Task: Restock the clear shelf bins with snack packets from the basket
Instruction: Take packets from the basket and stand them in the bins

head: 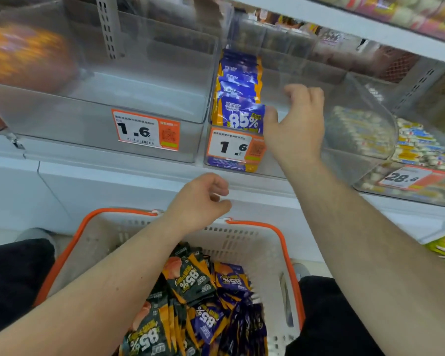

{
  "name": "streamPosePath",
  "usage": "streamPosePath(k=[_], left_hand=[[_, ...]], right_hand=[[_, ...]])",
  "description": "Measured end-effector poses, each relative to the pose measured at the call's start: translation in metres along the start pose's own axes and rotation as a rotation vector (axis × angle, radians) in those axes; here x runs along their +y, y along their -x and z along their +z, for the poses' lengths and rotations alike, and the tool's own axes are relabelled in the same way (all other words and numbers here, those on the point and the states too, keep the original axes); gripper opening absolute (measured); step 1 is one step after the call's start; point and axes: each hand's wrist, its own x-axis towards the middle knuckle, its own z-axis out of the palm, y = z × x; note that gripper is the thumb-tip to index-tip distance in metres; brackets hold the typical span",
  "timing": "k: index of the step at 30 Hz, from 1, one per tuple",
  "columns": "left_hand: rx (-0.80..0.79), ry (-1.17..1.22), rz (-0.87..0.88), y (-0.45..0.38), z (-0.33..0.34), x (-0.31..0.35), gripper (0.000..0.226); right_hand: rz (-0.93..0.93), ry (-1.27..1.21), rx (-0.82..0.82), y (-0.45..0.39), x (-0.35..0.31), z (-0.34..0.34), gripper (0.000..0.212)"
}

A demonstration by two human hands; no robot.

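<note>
Orange goods blurred (upper left).

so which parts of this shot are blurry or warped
Head view: the orange packets in the far-left clear bin are smeared by blur, the top-right shelf goods are soft, the white shelf edge bows from wide-angle distortion; the purple 85% packet and orange price tag stay sharp.

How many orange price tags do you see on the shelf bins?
3: one on the empty left bin, one under the purple packets, one at far right. Others may be hidden.
</note>
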Motion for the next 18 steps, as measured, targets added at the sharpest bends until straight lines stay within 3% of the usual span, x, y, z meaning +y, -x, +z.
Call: streamPosePath(k=[2, 5, 7, 10, 12, 14, 16, 18], left_hand=[[-0.052, -0.053, -0.04, 0.002, 0.009, -0.014, 0.023], [-0.161, -0.171, -0.079, 0.007, 0.021, -0.039, 0.018], [-0.219, -0.235, -0.113, 0.01, 0.028, -0.056, 0.016], [-0.283, -0.334, -0.17, 0.016, 0.036, -0.077, 0.019], [-0.314, -0.369, -0.175, 0.019, 0.04, -0.086, 0.019], [-0.321, -0.387, -0.173, 0.019, 0.042, -0.09, 0.018], [-0.326, -0.385, -0.187, 0.019, 0.043, -0.092, 0.019], [-0.337, -0.376, -0.204, 0.018, 0.046, -0.093, 0.023]], right_hand=[[-0.288, -0.077, 0.145, 0.023, -0.002, 0.003, 0.016], [-0.433, -0.194, -0.069, 0.072, 0.012, 0.017, 0.01], [-0.431, -0.102, -0.384, 0.108, 0.032, 0.025, 0.008], [-0.306, 0.371, -1.268, 0.154, 0.067, 0.039, 0.013], [-0.17, 0.585, -1.661, 0.186, 0.085, 0.05, 0.014], [-0.086, 0.647, -1.839, 0.219, 0.096, 0.061, 0.014], [-0.062, 0.68, -1.96, 0.246, 0.105, 0.071, 0.042], [-0.028, 0.664, -1.953, 0.265, 0.105, 0.077, 0.061]])
